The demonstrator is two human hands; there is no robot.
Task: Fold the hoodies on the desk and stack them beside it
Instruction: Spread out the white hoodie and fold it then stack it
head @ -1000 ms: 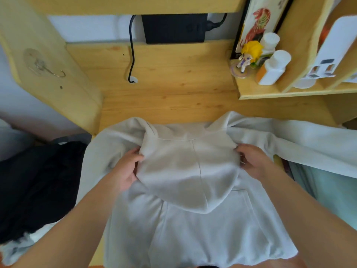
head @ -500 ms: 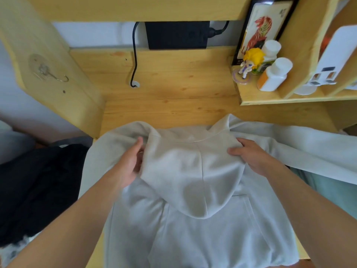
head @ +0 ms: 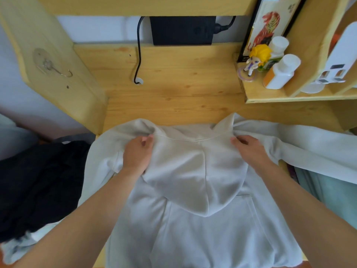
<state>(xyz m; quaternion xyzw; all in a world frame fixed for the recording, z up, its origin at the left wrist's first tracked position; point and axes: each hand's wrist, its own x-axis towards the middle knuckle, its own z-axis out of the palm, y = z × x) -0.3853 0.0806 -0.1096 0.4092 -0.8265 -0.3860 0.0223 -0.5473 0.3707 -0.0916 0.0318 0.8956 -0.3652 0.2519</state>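
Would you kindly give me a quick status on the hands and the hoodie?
Left hand and right hand grip the white hoodie at its shoulders. Hood folded down over the chest. Right sleeve trails off the desk.

One pale grey cotton hoodie (head: 193,190) lies on the one pale wooden surface (head: 173,93). Two hands: left (head: 137,153), right (head: 249,149). One dark heap of cloth (head: 38,186) at left. Upper right: two white plastic bottles (head: 280,72), one yellow-haired figurine (head: 255,59), one framed tiger picture (head: 268,26). One black box (head: 181,29) at top.
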